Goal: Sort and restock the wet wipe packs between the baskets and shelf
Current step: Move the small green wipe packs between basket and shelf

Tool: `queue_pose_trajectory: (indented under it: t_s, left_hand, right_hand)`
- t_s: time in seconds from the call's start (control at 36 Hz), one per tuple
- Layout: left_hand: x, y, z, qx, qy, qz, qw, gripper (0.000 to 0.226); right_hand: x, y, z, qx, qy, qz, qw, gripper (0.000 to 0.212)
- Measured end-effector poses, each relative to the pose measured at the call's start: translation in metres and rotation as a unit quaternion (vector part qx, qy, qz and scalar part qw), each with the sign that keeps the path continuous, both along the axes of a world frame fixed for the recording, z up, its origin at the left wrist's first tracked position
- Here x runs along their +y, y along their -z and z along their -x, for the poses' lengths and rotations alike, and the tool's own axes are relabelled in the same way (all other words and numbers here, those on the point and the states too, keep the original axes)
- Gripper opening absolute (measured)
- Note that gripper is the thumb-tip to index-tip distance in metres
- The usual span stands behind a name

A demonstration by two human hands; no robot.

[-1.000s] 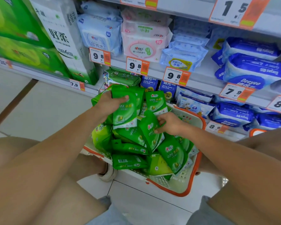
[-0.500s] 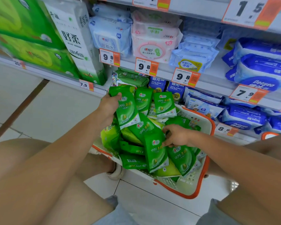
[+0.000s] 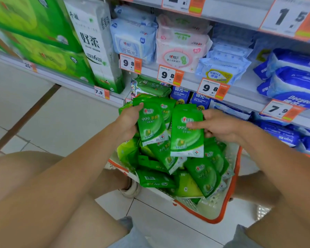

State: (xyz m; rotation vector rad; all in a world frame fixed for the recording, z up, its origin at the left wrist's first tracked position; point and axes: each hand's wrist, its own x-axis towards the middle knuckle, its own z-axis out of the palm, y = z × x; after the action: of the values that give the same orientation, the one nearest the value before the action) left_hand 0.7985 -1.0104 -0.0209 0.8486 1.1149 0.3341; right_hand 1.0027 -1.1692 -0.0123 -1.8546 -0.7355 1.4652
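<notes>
Closest to me I see bare knees and grey shorts hems over the tiled floor (image 3: 48,111), with a pale shoe (image 3: 132,189) just beside the basket's near left corner. The white basket (image 3: 220,210) with its orange rim sits on the floor between the knees, heaped with green wet wipe packs (image 3: 202,174) lying at all angles, one barcode-side up along the near left edge.

Above the heap my left hand (image 3: 127,122) grips a small stack of green packs (image 3: 153,126), fingers curled behind it and thumb pressed on the top corner of the front pack. My right hand (image 3: 220,125) pinches a single green pack (image 3: 187,133) upright by its right edge, thumb laid across the printed face and fingers curled behind. The two held lots sit just beside each other, over the far half of the basket.

Beyond them, the bottom shelf holds a flat green pack (image 3: 153,85) and dark blue packs (image 3: 180,95). The next shelf (image 3: 243,94) up carries pale blue, pink and deep blue wipe packs above orange price tags (image 3: 170,76) reading 9.8 and 7.9. At the far left stand green tissue cartons (image 3: 43,42) and a tall white tissue pack (image 3: 98,47).
</notes>
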Motion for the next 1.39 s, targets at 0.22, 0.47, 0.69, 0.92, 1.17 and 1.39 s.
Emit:
queue_pose_trajectory:
  t_s: [0.22,0.47,0.69,0.92,1.17,1.39]
  left_hand:
    - [-0.019,-0.007,-0.01,-0.058,0.179,-0.009,0.982,0.067]
    - [0.015,0.014,0.012,0.008,0.064,-0.084,0.994,0.099]
    - [0.007,-0.01,0.007,0.013,0.022,-0.02,0.999,0.035]
    - [0.0,-0.056,-0.024,-0.033,-0.001,-0.006,0.999,0.029]
    - [-0.031,-0.153,-0.067,-0.214,0.076,-0.067,0.972,0.056]
    - [0.033,-0.223,-0.094,-0.206,0.073,-0.223,0.95,0.036]
  right_hand:
    - [0.038,-0.01,0.036,0.106,0.158,-0.132,0.973,0.034]
    - [0.0,0.069,0.058,-0.262,-0.205,0.1,0.938,0.115]
    - [0.011,0.066,0.047,-0.228,-0.06,0.068,0.97,0.097]
    - [0.03,-0.063,0.018,0.19,0.159,-0.228,0.942,0.043]
    - [0.06,-0.142,0.034,-0.055,0.264,-0.352,0.896,0.023]
    - [0.076,-0.225,0.016,0.178,0.123,-0.297,0.93,0.045]
